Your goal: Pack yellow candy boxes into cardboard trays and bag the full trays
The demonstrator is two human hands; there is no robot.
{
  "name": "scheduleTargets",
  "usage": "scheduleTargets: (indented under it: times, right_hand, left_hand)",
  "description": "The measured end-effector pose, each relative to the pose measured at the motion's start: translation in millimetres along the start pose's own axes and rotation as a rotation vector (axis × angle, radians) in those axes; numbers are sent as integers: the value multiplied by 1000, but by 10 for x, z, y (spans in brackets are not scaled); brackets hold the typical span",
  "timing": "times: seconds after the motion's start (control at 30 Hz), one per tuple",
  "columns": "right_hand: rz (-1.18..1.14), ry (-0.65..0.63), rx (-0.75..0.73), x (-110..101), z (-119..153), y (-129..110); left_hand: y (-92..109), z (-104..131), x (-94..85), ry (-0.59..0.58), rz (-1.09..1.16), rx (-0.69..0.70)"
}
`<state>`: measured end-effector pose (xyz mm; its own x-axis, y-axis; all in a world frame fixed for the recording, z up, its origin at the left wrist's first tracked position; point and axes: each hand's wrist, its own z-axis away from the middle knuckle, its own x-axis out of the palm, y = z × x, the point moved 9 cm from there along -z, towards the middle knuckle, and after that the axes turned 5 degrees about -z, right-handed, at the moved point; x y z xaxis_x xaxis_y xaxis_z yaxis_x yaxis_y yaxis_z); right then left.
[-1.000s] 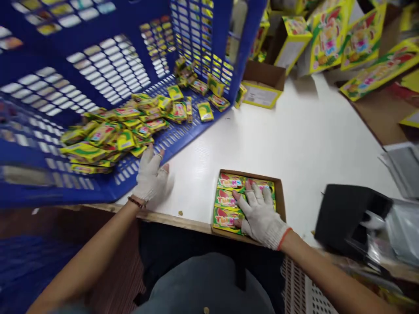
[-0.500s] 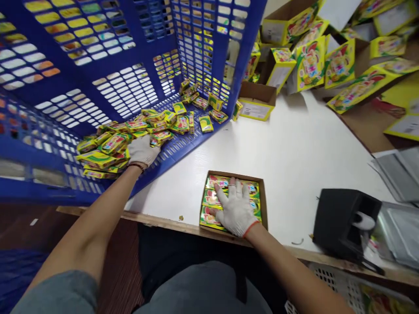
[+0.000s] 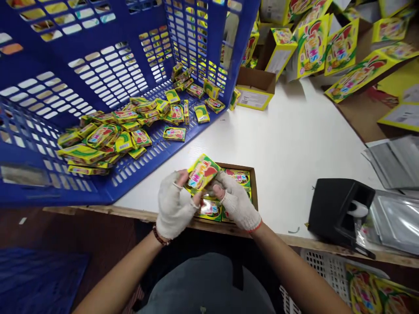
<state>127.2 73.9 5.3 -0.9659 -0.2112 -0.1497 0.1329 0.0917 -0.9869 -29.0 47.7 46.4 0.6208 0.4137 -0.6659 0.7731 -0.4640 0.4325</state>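
Observation:
Both my hands wear white gloves with bare fingertips. Above the open display box, my left hand grips a small yellow-green packet by its left and lower edges. My right hand is at the packet's right side, fingers curled against it, over the box. Rows of similar packets lie flat inside the display box, partly hidden by my hands. To the left, a blue crate lies with its open side toward me, and a pile of loose packets rests in it.
An open carton stands beside the crate. More yellow display boxes are heaped at the back right. A black tape dispenser sits near the table's front edge, with clear plastic sheets to its right.
My left hand has come out of the crate to the display box with a packet. My right hand has lifted from the packed rows and met it. The view has shifted slightly.

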Motion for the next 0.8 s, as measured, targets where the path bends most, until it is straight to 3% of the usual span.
scheduleTargets:
  times: [0.07, 0.13, 0.3, 0.43, 0.53, 0.6, 0.73, 0.8]
  right_hand:
    - [-94, 15, 49, 47, -20, -8]
    - [-105, 30, 96, 38, -42, -10]
    - [148, -134, 85, -77, -106, -110]
    - [480, -362, 70, 84, -68, 23]
    - [601, -380, 77, 275, 13, 186]
    - [653, -385, 9, 417, 87, 207]
    - [810, -436, -157, 613, 240, 153]
    - [855, -450, -172, 641, 278, 151]
  left_hand:
    - [121, 91, 70, -6, 36, 38]
    - [107, 129, 121, -37, 124, -1]
    - [-371, 137, 256, -205, 443, -395]
    - [-702, 204, 372, -276, 535, -603]
    - [-881, 113, 445, -285, 451, -558]
    - [-1051, -81, 472, -268, 292, -481]
    - [-1444, -712, 569, -256, -80, -305]
    - [-1595, -1025, 733, -335, -203, -216]
